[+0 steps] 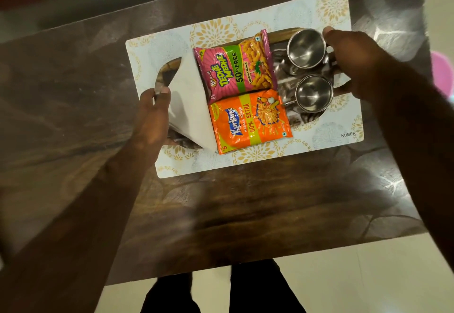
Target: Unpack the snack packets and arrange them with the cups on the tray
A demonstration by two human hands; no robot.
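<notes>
Fingers [162, 91] of the left hand [152, 113] curl round the left end of the dark wooden tray [282, 33]; the right hand [356, 67] grips the right end. A pink snack packet [233, 67], an orange snack packet [248, 121] and two steel cups [314, 92] sit on it. Keep the tray level: the cups could slide.

Wooden tray [280, 33] mostly covered. Its floor lies under the pink packet [235, 69], orange packet [250, 120], two steel cups [305, 48] and a tilted white sheet [186, 106]; its right end is under the right hand [353, 64] and its left rim under the left hand [153, 113], with most fingers of both out of sight. Both forearms run off the lower frame edges, and a pink object [442, 72] at the right edge is cut off and unidentifiable. Upper left of frame blurred; packets' fine print too small to read.
</notes>
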